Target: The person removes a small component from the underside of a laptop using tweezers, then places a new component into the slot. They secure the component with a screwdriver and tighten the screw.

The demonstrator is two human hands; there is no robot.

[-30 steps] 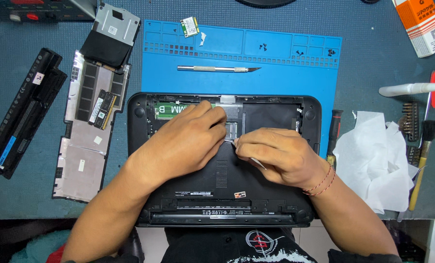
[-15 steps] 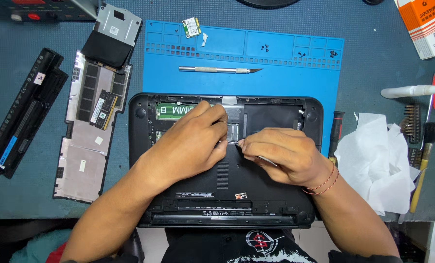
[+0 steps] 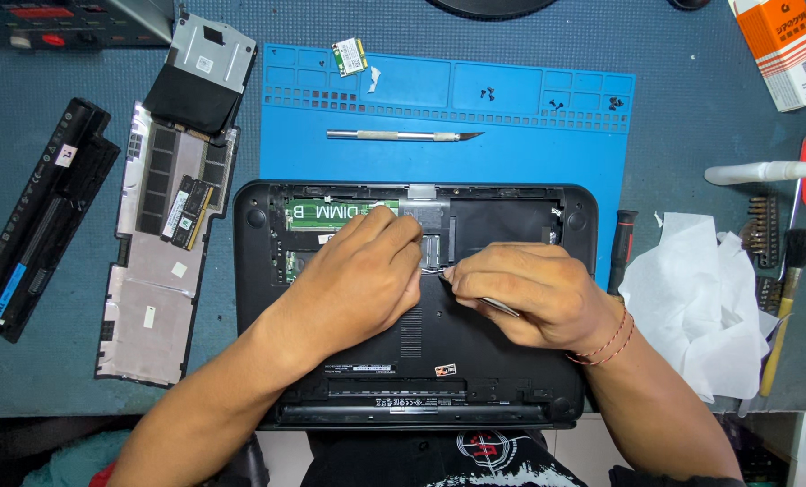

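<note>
A black laptop (image 3: 511, 361) lies bottom-up on the desk with its service bay open, showing a green memory board (image 3: 317, 213). My left hand (image 3: 358, 284) rests over the bay, its bent fingertips pinching a thin pale cable (image 3: 430, 269) at the bay's middle. My right hand (image 3: 529, 293) sits just to the right and grips slim metal tweezers (image 3: 500, 307), whose tip meets the same cable. The two hands almost touch. What lies under the fingers is hidden.
A blue work mat (image 3: 529, 135) behind the laptop holds a craft knife (image 3: 403, 136), small screws (image 3: 556, 104) and a small card (image 3: 350, 56). To the left are the removed cover (image 3: 150, 298), memory sticks (image 3: 184, 212), a drive caddy (image 3: 202, 72) and a battery (image 3: 33, 225). On the right are white tissue (image 3: 700, 298), brushes (image 3: 786, 298) and a box (image 3: 782, 50).
Both hands stay over the middle of the bay. The right hand and tweezers have shifted only slightly against the cable.
</note>
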